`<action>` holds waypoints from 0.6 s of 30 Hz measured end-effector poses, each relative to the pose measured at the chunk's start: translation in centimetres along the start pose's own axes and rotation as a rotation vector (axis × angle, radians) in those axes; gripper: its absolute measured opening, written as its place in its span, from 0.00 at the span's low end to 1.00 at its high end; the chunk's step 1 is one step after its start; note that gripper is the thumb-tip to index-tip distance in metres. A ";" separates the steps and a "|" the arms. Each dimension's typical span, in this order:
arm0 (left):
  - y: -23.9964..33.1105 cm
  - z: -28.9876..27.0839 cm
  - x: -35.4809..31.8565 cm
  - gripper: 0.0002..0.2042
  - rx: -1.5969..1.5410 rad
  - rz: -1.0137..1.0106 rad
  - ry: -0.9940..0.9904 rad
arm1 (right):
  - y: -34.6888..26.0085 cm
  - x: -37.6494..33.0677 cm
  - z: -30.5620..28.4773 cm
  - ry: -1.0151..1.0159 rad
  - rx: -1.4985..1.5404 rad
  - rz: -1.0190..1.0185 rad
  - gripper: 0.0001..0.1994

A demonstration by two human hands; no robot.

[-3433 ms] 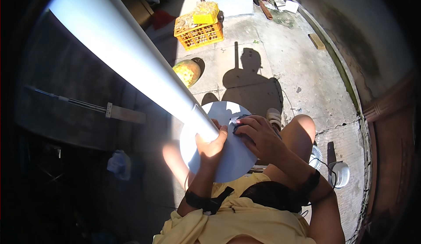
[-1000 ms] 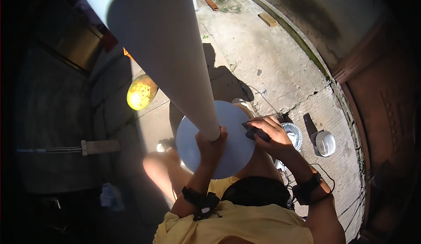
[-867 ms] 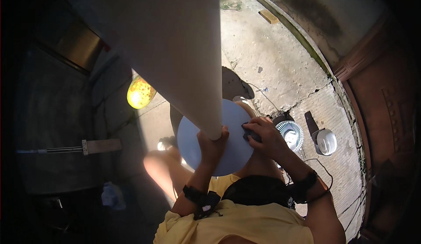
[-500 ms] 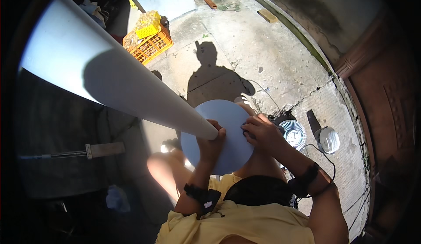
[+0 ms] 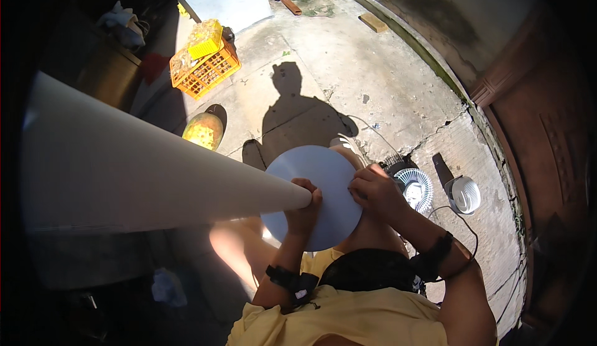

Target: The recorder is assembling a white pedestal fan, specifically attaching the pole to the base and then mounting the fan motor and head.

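A long white pole (image 5: 161, 172) reaches in from the left, very large near the camera, and narrows to its end over a round pale disc (image 5: 329, 165). My left hand (image 5: 303, 212) is wrapped around that narrow end, close above the disc's face. The disc rests across my thighs. At its right side is my right hand (image 5: 376, 190), fingers curled and pinched together; whatever is between the fingertips is hidden. Whether the pole is joined to the disc I cannot tell.
To my right on the concrete are a round fan-like part with ribs (image 5: 413, 190), a white round housing (image 5: 466, 195) and a dark cable (image 5: 463, 223). Ahead stand an orange crate (image 5: 208, 72) with a yellow basket (image 5: 206, 40) and a yellowish rounded object (image 5: 204, 131).
The pole's far end has swung downward in view, uncovering the yellowish rounded object. My left hand still grips it; my right fingers have shifted slightly on the disc's right side.
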State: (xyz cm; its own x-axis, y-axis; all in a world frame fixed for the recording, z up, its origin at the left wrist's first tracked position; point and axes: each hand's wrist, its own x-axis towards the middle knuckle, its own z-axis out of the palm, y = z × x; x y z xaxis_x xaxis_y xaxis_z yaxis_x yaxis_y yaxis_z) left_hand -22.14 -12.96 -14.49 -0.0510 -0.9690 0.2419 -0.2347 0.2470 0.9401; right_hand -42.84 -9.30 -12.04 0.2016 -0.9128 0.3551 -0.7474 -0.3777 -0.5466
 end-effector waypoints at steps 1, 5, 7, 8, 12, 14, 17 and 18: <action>0.2 0.0 -0.1 0.08 -0.008 0.003 -0.012 | 0.4 0.5 0.0 -0.025 0.009 0.002 0.07; 0.2 0.5 0.2 0.07 0.014 0.036 -0.030 | 2.3 4.1 -0.1 0.013 -0.061 0.027 0.09; -0.1 0.6 0.3 0.07 0.010 0.035 -0.012 | 3.0 3.7 0.8 0.043 -0.082 0.004 0.09; -0.4 0.5 0.3 0.07 0.006 0.029 0.008 | 3.2 3.2 1.4 0.067 -0.099 -0.019 0.08; 0.1 0.0 0.1 0.07 0.092 0.013 0.027 | 0.9 -0.4 1.5 0.109 -0.003 -0.096 0.10; 0.5 -0.2 0.0 0.07 0.002 -0.036 0.010 | 0.9 -0.2 1.3 0.096 0.008 -0.098 0.08; -0.6 -0.6 0.0 0.06 0.072 0.024 0.010 | 1.5 2.3 1.2 0.097 -0.034 -0.075 0.07; -0.4 -0.3 0.0 0.06 0.069 0.027 0.004 | 2.7 3.8 0.9 0.118 -0.128 -0.190 0.09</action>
State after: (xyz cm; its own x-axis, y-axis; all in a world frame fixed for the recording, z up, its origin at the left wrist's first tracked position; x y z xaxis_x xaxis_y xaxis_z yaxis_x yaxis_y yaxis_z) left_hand -21.77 -13.11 -14.83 -0.0543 -0.9618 0.2683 -0.2992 0.2720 0.9146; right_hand -43.50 -13.95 -12.88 0.2764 -0.8002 0.5322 -0.7785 -0.5111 -0.3643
